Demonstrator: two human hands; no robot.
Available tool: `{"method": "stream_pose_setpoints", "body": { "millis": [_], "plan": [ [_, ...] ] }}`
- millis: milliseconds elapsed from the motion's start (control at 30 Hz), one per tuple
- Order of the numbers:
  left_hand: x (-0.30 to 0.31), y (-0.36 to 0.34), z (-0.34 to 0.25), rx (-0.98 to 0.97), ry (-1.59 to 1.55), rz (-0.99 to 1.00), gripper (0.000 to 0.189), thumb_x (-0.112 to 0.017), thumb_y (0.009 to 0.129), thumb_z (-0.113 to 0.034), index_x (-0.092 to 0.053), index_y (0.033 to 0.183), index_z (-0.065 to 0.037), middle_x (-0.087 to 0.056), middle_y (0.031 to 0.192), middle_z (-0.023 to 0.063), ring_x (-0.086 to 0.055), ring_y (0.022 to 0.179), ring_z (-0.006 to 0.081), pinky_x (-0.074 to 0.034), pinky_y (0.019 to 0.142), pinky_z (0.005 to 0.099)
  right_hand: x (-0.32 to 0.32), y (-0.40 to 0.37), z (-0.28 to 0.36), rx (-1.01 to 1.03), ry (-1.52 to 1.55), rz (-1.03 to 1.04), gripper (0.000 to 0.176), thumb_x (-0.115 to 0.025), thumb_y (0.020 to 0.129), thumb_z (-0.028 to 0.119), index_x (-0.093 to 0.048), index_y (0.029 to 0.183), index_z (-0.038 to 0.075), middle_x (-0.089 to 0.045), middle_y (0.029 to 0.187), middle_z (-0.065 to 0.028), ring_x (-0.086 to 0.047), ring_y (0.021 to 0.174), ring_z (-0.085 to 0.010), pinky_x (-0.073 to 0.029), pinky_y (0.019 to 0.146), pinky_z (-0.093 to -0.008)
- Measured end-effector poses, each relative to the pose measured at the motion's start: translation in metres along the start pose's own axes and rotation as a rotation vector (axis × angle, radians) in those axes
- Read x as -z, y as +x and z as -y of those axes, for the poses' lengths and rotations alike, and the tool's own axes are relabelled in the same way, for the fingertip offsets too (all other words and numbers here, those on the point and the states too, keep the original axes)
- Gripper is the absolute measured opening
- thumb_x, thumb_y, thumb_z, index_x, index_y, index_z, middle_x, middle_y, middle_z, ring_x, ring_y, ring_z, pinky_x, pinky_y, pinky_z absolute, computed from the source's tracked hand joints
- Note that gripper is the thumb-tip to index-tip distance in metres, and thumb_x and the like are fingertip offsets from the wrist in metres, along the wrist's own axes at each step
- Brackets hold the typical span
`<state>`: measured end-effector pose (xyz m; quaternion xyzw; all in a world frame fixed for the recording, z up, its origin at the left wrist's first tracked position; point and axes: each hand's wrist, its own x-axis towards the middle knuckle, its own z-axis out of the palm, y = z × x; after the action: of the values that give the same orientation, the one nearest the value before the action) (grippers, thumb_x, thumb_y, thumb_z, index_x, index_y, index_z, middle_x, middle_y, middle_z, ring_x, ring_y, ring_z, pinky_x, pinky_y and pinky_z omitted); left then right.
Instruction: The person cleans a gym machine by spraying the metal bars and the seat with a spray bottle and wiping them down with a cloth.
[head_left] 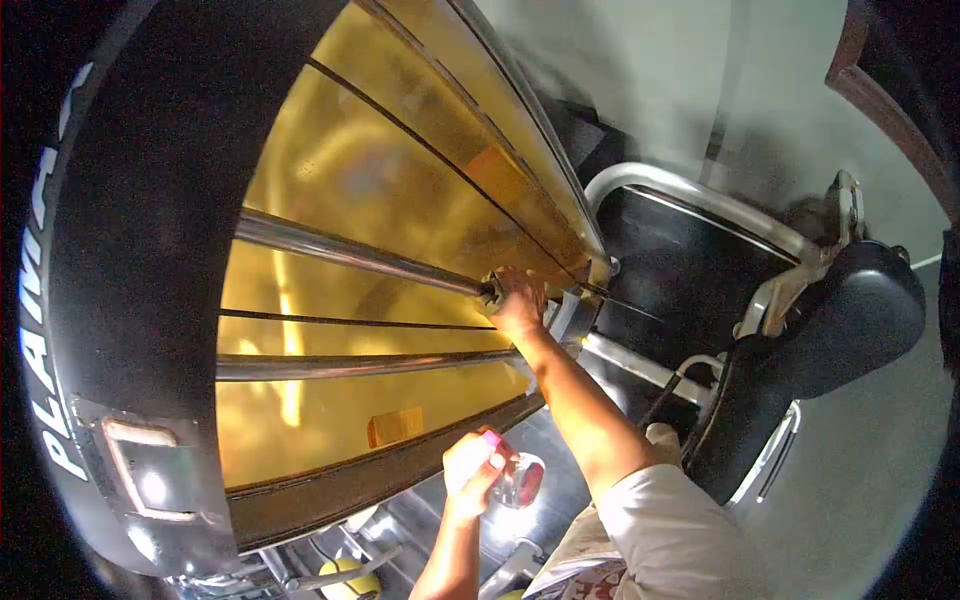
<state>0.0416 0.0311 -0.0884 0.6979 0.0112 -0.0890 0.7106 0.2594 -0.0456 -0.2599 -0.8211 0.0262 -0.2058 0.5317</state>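
Observation:
My left hand (470,472) is wrapped round the neck of a clear spray bottle (520,481) with a pink nozzle, low in the middle of the view. Farther up, my right hand (520,302) presses a dark cloth (492,291) round the end of a shiny metal rod (360,252). A second metal rod (370,367) runs below it, and thin dark cables lie alongside. Behind the rods is a yellow reflective panel (340,170) in a dark frame. The right palm is hidden.
A black machine cover (130,250) with white lettering stands at the left. To the right are a black padded seat (850,320) and a curved metal frame (710,205). Yellow round objects (350,580) show at the bottom. A pale wall (660,70) rises behind.

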Motion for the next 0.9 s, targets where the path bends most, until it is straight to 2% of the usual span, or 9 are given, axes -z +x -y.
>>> {"method": "stream_pose_setpoints", "body": {
  "millis": [67, 167, 267, 367, 467, 567, 667, 767, 900],
  "plan": [
    [0.001, -0.004, -0.005, -0.006, 0.019, -0.002, 0.023, -0.065, 0.087, -0.018, -0.059, 0.082, 0.004, -0.065, 0.076, 0.0149, -0.059, 0.059, 0.0177, -0.048, 0.056, 0.0303, 0.010, -0.003, 0.009, -0.058, -0.016, 0.035, 0.055, -0.076, 0.069, 0.047, -0.065, 0.107, 0.009, -0.066, 0.103, -0.0143, -0.061, 0.100, -0.0365, -0.038, 0.101, -0.0539],
    [0.002, -0.004, -0.008, 0.000, 0.048, -0.017, 0.023, -0.064, 0.087, -0.019, -0.059, 0.082, 0.004, -0.065, 0.076, 0.0150, -0.059, 0.058, 0.0180, -0.047, 0.055, 0.0303, -0.003, -0.007, -0.006, -0.010, -0.026, -0.013, 0.057, -0.077, 0.069, 0.047, -0.065, 0.108, 0.007, -0.066, 0.104, -0.0154, -0.060, 0.102, -0.0378, -0.038, 0.101, -0.0534],
    [0.002, -0.005, -0.009, 0.000, 0.058, -0.038, 0.024, -0.064, 0.086, -0.019, -0.059, 0.081, 0.004, -0.064, 0.076, 0.0147, -0.059, 0.058, 0.0181, -0.047, 0.055, 0.0303, -0.022, -0.018, -0.030, 0.035, -0.198, -0.012, 0.060, -0.077, 0.068, 0.050, -0.065, 0.109, 0.007, -0.065, 0.108, -0.0169, -0.059, 0.106, -0.0382, -0.036, 0.102, -0.0537],
    [-0.001, -0.006, -0.007, -0.005, 0.044, -0.055, 0.025, -0.065, 0.085, -0.020, -0.058, 0.081, 0.005, -0.063, 0.075, 0.0148, -0.059, 0.058, 0.0182, -0.047, 0.055, 0.0304, -0.008, -0.017, -0.022, -0.009, -0.026, 0.021, 0.061, -0.078, 0.068, 0.050, -0.064, 0.109, 0.006, -0.064, 0.111, -0.0172, -0.058, 0.109, -0.0384, -0.031, 0.108, -0.0535],
    [-0.001, -0.006, -0.002, -0.009, 0.008, -0.052, 0.026, -0.065, 0.085, -0.020, -0.057, 0.082, 0.005, -0.062, 0.074, 0.0152, -0.059, 0.058, 0.0183, -0.048, 0.055, 0.0306, -0.004, -0.016, -0.018, -0.063, 0.073, 0.064, 0.062, -0.079, 0.068, 0.049, -0.064, 0.109, 0.006, -0.064, 0.111, -0.0174, -0.058, 0.109, -0.0379, -0.032, 0.108, -0.0539],
    [-0.002, -0.003, 0.002, 0.001, 0.008, -0.053, 0.025, -0.065, 0.085, -0.019, -0.057, 0.082, 0.004, -0.062, 0.074, 0.0155, -0.058, 0.057, 0.0184, -0.048, 0.054, 0.0305, -0.009, -0.017, -0.025, 0.076, -0.046, -0.056, 0.059, -0.080, 0.067, 0.051, -0.065, 0.103, 0.006, -0.064, 0.105, -0.0172, -0.059, 0.103, -0.0385, -0.040, 0.097, -0.0539],
    [-0.005, -0.002, 0.004, 0.027, 0.022, -0.069, 0.024, -0.065, 0.085, -0.019, -0.057, 0.082, 0.004, -0.062, 0.074, 0.0153, -0.058, 0.056, 0.0184, -0.048, 0.054, 0.0302, 0.001, -0.009, -0.023, -0.009, 0.097, 0.060, 0.058, -0.080, 0.066, 0.053, -0.065, 0.096, 0.006, -0.064, 0.100, -0.0164, -0.059, 0.098, -0.0387, -0.041, 0.090, -0.0538],
    [-0.001, -0.008, 0.007, 0.018, 0.030, -0.081, 0.024, -0.065, 0.086, -0.019, -0.057, 0.082, 0.004, -0.062, 0.075, 0.0154, -0.058, 0.055, 0.0182, -0.048, 0.053, 0.0300, -0.009, -0.014, -0.029, 0.057, 0.037, -0.031, 0.056, -0.080, 0.064, 0.053, -0.065, 0.093, 0.008, -0.064, 0.099, -0.0143, -0.058, 0.098, -0.0392, -0.040, 0.093, -0.0540],
    [0.002, -0.010, 0.012, 0.010, 0.056, -0.081, 0.028, -0.066, 0.088, -0.022, -0.057, 0.081, 0.004, -0.062, 0.076, 0.0157, -0.058, 0.055, 0.0182, -0.047, 0.053, 0.0303, -0.013, -0.017, -0.033, 0.038, -0.064, -0.003, 0.053, -0.080, 0.064, 0.052, -0.066, 0.093, 0.009, -0.065, 0.099, -0.0120, -0.058, 0.099, -0.0386, -0.039, 0.095, -0.0551]
  ]
}}
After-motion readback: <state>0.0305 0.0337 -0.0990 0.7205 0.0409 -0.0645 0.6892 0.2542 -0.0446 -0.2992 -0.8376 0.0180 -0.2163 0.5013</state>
